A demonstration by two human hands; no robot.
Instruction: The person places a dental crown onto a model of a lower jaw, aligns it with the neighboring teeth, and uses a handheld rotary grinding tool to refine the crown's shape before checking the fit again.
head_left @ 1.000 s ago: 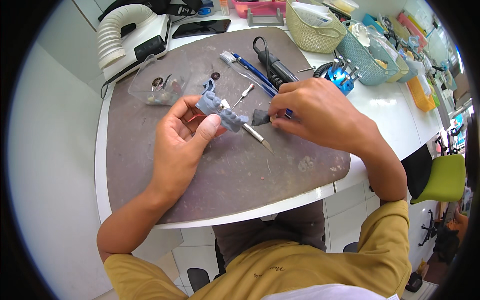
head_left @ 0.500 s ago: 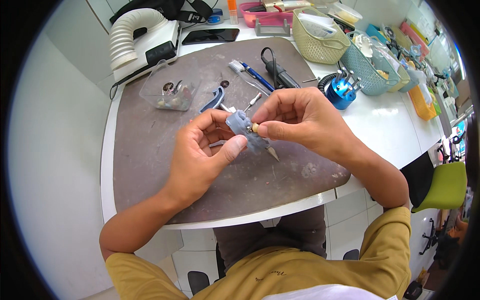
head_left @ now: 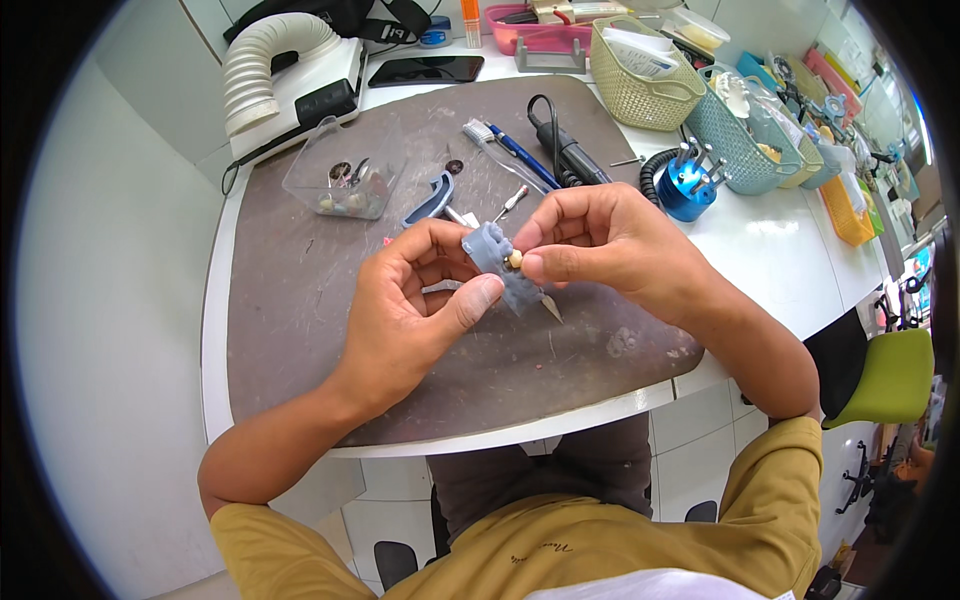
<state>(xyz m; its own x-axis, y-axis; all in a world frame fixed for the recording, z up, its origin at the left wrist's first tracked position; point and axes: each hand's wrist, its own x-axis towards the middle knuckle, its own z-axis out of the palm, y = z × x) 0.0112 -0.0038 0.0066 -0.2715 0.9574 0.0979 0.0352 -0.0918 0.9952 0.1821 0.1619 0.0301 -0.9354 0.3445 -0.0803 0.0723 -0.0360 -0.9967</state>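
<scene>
My left hand (head_left: 415,312) grips a small grey-blue dental model (head_left: 486,246) between its thumb and fingers, above the brown mat (head_left: 300,370). Against the model's right side, thumb and index finger of my right hand (head_left: 612,248) pinch a cream dental crown (head_left: 515,259). Whether it is fully seated on the model cannot be made out. A pointed metal tip (head_left: 552,308) shows just below the model; the rest of that tool is hidden. Beyond my fingers lie a curved grey-blue model piece (head_left: 432,200) and a small slim tool (head_left: 513,202).
At the left stands a clear box (head_left: 340,195) of small parts, near a white hose unit (head_left: 300,100). A toothbrush (head_left: 480,132), blue pen (head_left: 520,152) and black handpiece (head_left: 575,150) lie at the back. Rightward are a blue bur holder (head_left: 688,188) and baskets (head_left: 650,95).
The model has turned slightly in my left hand. Both hands keep their holds, and the crown stays at the model's side. The whole view has shifted a little.
</scene>
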